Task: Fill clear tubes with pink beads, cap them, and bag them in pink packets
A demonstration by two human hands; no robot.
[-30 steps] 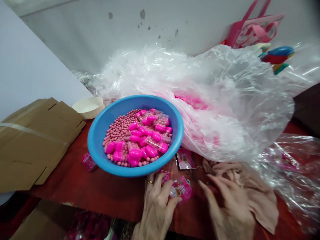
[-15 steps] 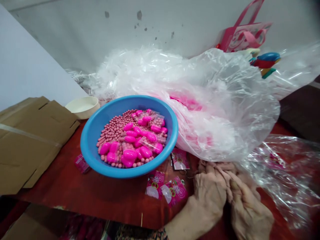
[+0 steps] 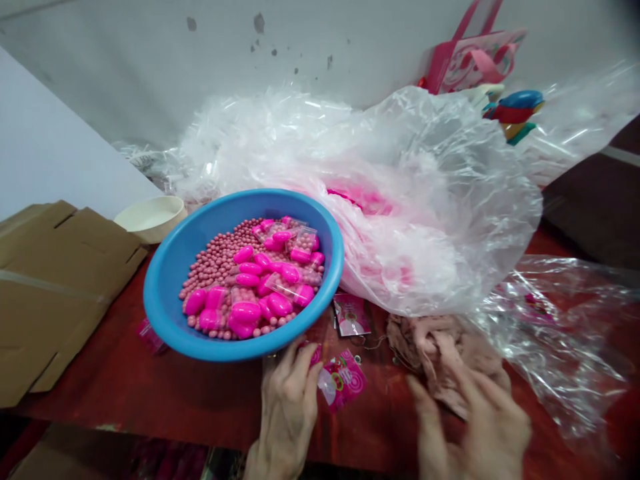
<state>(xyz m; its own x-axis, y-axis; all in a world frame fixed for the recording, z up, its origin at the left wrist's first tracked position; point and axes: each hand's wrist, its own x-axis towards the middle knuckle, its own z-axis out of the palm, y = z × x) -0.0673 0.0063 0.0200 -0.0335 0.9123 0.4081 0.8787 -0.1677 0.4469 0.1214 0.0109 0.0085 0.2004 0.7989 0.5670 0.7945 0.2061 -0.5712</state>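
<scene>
The person's left hand is resting palm down at the bowl's five o'clock, its fingers slightly bent and lying close together. It is covering most of a pink card, so only a small strip is showing; whether the fingers are gripping or just touching it, one cannot tell. The right hand is blurring, with thumb and fingers standing wide apart. Its fingertips are overlapping the near edge of the crumpled cloth, but contact is not clear.

On the red worktop, a pink packet is sitting just beside the blue bowl, at its eight o'clock. The bowl is holding dusky pink beads, and clear containers with bright pink ends are lying heaped on them. A second pink card is lying flat at the left hand's two o'clock, tilting a little, showing a pale patch, a green ring and a swirl. A third pink card is lying near the bowl at four o'clock. The brownish-pink cloth is bunching in folds at the second card's three o'clock, while a translucent plastic bag is spreading beyond it at twelve.
</scene>
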